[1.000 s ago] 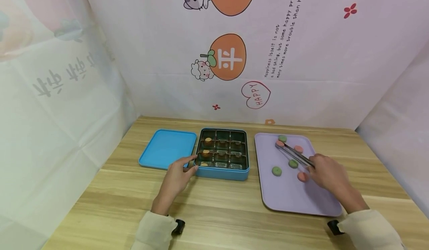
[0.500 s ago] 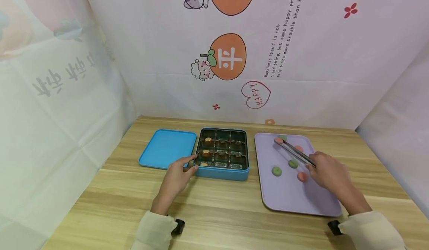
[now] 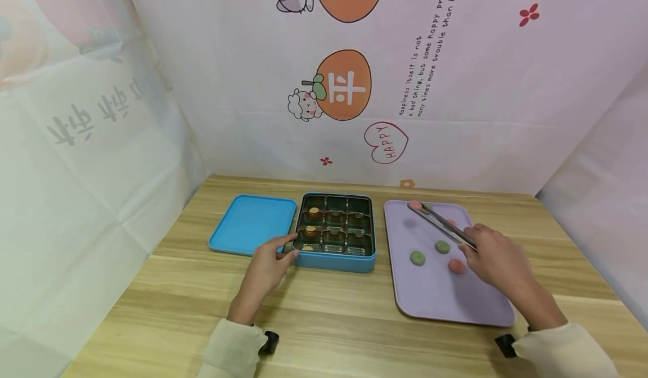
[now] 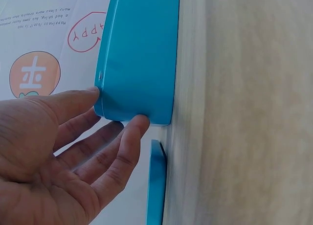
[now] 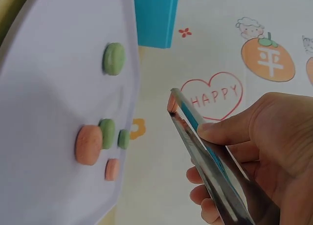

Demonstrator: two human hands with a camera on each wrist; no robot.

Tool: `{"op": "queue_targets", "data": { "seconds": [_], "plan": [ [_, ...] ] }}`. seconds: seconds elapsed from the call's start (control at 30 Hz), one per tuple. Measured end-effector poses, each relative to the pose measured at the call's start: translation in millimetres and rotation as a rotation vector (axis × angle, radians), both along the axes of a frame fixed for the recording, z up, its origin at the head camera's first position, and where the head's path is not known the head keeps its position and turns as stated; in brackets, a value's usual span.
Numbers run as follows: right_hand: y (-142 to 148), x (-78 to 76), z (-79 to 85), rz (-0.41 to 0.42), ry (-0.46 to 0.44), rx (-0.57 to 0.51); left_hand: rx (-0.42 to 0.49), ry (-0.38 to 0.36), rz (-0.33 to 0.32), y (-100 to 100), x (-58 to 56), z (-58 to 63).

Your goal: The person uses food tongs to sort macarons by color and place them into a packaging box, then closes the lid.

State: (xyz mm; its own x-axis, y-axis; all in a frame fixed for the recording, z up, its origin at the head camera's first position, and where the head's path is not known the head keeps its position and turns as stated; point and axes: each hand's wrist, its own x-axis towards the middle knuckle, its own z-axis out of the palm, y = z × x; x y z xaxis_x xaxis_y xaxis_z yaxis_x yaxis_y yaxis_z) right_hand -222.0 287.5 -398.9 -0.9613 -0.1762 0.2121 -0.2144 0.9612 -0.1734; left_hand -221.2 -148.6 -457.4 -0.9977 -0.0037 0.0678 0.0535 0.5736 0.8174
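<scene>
Right hand, right of the frame: grips metal tongs, fingers closed round both arms.
Metal tongs: slant toward the upper left; pinch one pink macaron between the tips.
Pink macaron, one, right of centre: raised over the tray's upper left edge, shadow on the surface below.
Left hand, lower centre-left: rests against the blue box at its left front corner, fingers loosely bent and spread, tips touching the rim and side.
Blue box, centre: contains a divided insert; three yellowish pieces in the left column, one per compartment.
Lilac tray, right: bears three green macarons and two further pink ones, one green and one pink partly behind the tongs.
Blue lid, left of centre: lies flat just beside the box.
Wooden table, lower half: supports box, lid and tray.
Printed backdrop, upper half: bears orange fruit motifs and "HAPPY" in a red heart.
</scene>
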Motion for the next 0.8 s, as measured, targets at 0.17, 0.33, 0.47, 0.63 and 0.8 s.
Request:
{"op": "queue_targets", "data": {
  "seconds": [0.17, 0.33, 0.47, 0.63, 0.8],
  "plan": [
    [-7, 5.1, 6.6, 0.014, 0.033, 0.003, -0.005, 0.001, 0.002, 0, -0.3, -0.5],
    [-17, 12.0, 14.4, 0.031, 0.063, 0.009, -0.001, 0.0, 0.001, 0, -0.1, -0.8],
    [-25, 16.6, 19.3, 0.047, 0.087, 0.014, 0.006, -0.003, -0.001, 0, 0.1, -0.6],
    [-32, 21.3, 23.4, 0.071, 0.12, 0.029, 0.001, 0.0, -0.004, 0, -0.1, -0.7],
    [-39, 24.8, 22.2, 0.099, 0.139, 0.029, -0.007, -0.001, -0.002, -1, 0.0, -1.7]
  ]
}}
